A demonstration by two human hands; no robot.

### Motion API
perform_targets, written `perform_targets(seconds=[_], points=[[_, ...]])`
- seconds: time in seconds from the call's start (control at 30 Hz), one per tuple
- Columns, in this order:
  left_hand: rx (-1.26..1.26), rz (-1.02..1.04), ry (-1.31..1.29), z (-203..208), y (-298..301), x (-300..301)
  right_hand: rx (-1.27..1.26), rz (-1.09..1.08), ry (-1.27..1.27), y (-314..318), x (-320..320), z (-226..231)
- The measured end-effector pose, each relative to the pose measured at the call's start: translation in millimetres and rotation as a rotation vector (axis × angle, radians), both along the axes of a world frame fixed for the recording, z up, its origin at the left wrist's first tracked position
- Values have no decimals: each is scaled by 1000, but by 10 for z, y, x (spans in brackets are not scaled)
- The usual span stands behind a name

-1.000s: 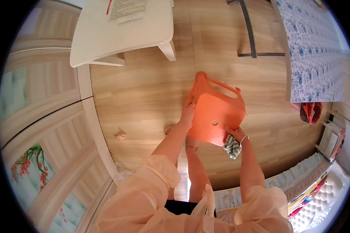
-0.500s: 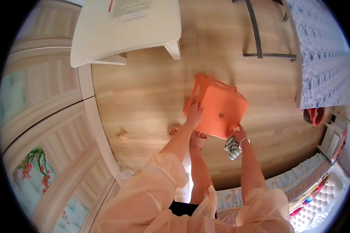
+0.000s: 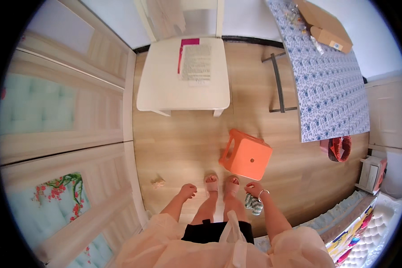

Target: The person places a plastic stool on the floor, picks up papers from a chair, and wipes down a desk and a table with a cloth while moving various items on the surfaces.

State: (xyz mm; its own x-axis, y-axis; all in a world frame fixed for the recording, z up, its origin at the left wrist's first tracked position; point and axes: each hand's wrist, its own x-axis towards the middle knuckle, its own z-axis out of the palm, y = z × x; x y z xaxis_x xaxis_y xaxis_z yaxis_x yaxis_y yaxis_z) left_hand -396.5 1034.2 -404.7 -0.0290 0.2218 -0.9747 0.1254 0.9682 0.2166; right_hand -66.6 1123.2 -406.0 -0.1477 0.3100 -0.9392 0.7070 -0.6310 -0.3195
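An orange plastic stool [image 3: 247, 158] stands on the floor in front of my feet, its seat facing up with a small hole in the middle. Neither hand touches it. My left hand [image 3: 188, 191] hangs to the left of my feet, fingers curled in and nothing visible in them. A bracelet circles the wrist of my right hand [image 3: 254, 189], which is closed on a grey-green and white cloth [image 3: 254, 205] that dangles below it, close to the stool's near edge.
A white chair [image 3: 165, 91] holding printed papers [image 3: 196, 64] stands ahead. At right are a table with a blue patterned cover [image 3: 330, 102], an open cardboard box [image 3: 332, 29] and a red-lined bin [image 3: 339, 149]. Wardrobe doors [image 3: 67, 152] line the left; a crumpled scrap [image 3: 157, 182] lies on the floor.
My left hand has let go of the stool and moved left. My right hand has drawn back from the stool's edge with the cloth. The stool now stands on the floor; the view takes in more ahead.
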Motion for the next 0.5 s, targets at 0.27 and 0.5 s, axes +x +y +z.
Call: perform_targets(seconds=[0.27,0.5], points=[[170,316,32,954,811,-854,155,-122,108,821,-701,754],[319,257,21,971,2203,-1327,270,-10,212,2241,-1711,511]])
